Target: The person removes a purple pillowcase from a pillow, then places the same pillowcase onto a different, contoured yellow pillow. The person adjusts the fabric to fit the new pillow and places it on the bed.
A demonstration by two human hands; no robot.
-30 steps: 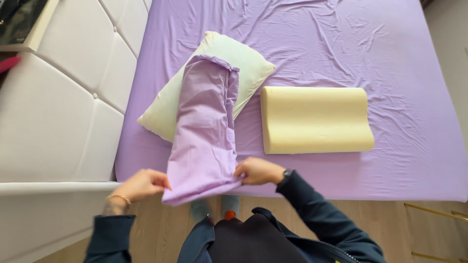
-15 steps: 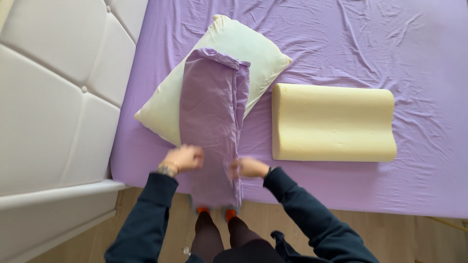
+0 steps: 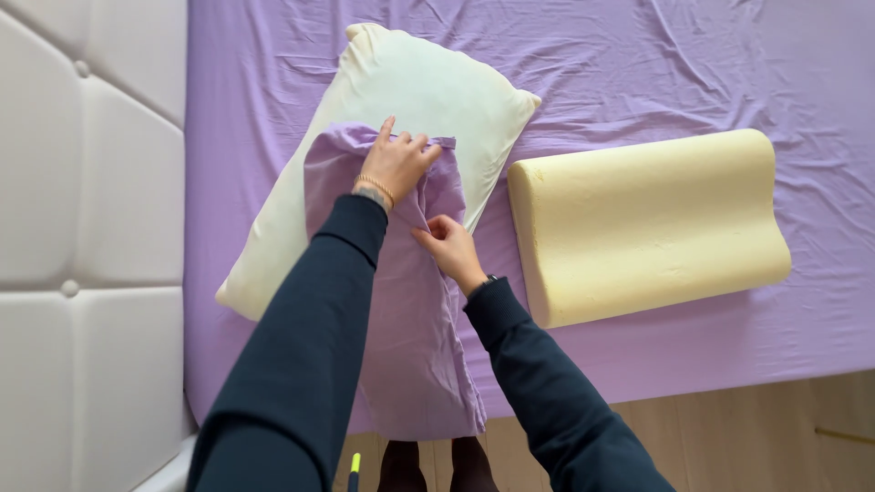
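Bed w/ purple sheet, white padded headboard at 9 o'clock, wood floor at 5. Purple pillowcase is lying over white pillow; left hand is gripping its 12 o'clock end, right hand is pinching its 3 o'clock edge. Foam pillow at 3.

Bedroom: bed, pillow, headboard
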